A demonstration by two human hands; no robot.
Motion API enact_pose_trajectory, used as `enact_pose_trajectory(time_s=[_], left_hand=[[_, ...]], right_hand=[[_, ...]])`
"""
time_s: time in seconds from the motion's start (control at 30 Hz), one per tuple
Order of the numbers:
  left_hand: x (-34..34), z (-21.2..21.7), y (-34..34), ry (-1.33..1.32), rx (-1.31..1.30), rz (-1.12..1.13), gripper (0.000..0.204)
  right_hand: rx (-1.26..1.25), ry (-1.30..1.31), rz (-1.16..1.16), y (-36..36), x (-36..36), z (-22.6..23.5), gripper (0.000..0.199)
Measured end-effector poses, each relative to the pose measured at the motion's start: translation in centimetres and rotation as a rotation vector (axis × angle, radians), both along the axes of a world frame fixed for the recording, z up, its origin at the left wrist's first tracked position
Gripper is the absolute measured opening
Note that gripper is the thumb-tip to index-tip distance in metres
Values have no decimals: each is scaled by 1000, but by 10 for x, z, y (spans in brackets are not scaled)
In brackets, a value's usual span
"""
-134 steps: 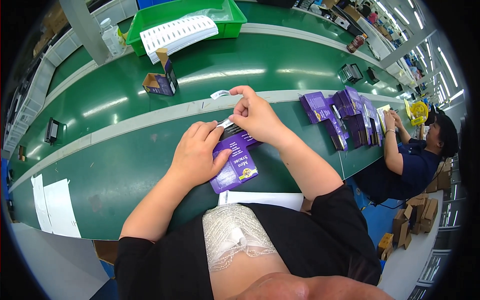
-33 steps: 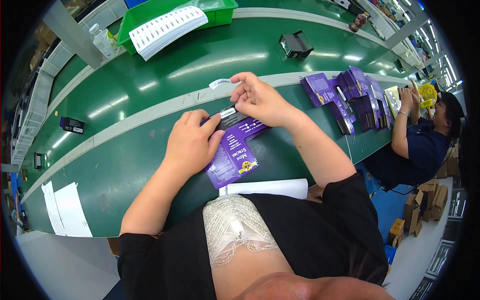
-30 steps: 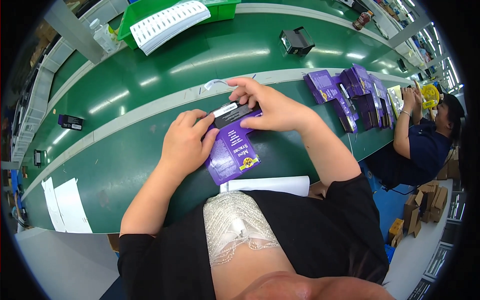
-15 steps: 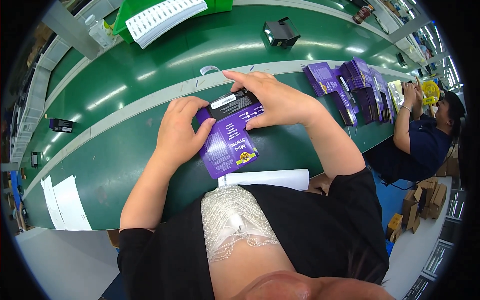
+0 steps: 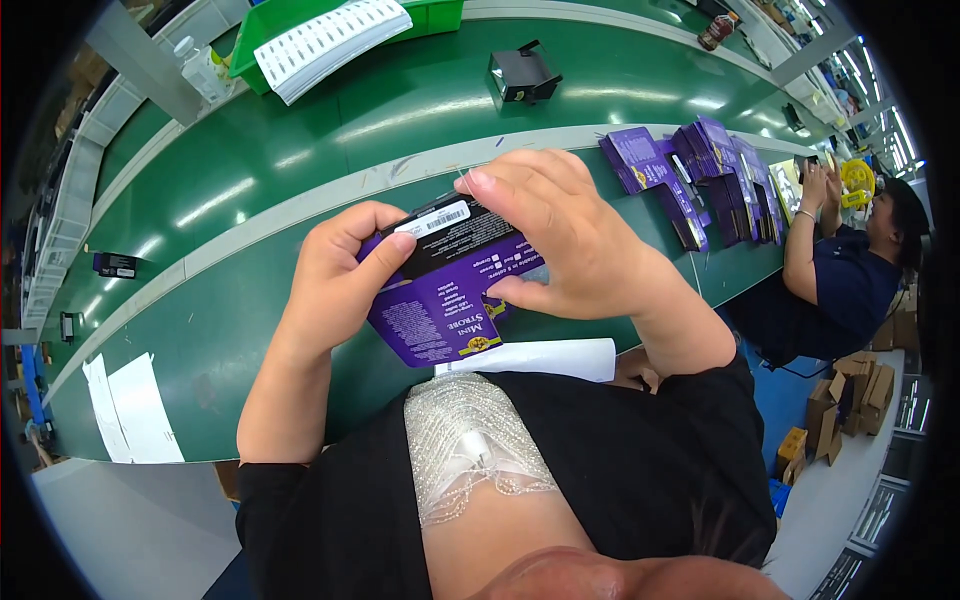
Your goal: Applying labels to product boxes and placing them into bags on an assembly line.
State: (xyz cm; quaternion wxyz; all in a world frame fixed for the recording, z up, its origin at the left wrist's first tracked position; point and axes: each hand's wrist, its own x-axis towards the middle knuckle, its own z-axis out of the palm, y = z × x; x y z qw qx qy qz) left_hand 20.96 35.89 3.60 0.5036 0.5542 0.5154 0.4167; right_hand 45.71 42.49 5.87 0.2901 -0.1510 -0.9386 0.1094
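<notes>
A flattened purple and black printed carton (image 5: 430, 310) is raised and tilted in front of me, its lower panel hanging toward my chest. My left hand (image 5: 345, 265) pinches its left end, thumb on the black panel beside a white barcode label (image 5: 440, 218). Around the right end curls my right hand (image 5: 560, 235), thumb on the purple face and index fingertip at the upper black edge. The fingers behind the carton are hidden. Below it, a rolled white sheet (image 5: 560, 360) lies at the bench's near edge.
Stacks of purple cartons (image 5: 705, 165) lie to the right, near a co-worker (image 5: 860, 260). Beyond the pale rail (image 5: 570, 135), a black device with a bracket (image 5: 525, 75) sits on the green conveyor. A green bin (image 5: 430, 15) holds label sheets (image 5: 330, 45). White papers (image 5: 135, 405) lie left.
Both hands have lifted and tilted the carton, bringing its barcode label more into view. The black device has shifted left along the conveyor. A curled white strip by the rail no longer shows.
</notes>
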Motion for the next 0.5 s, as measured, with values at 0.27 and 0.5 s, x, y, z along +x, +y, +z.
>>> enact_pose_trajectory(time_s=[0.27,0.5], left_hand=[[-2,13,-8,-225,85,-19,13],[-13,30,-18,-134,70,-26,15]], right_hand=[[-51,86,-5,-14,-5,15,96],[-17,6,1,-19,-12,38,94]])
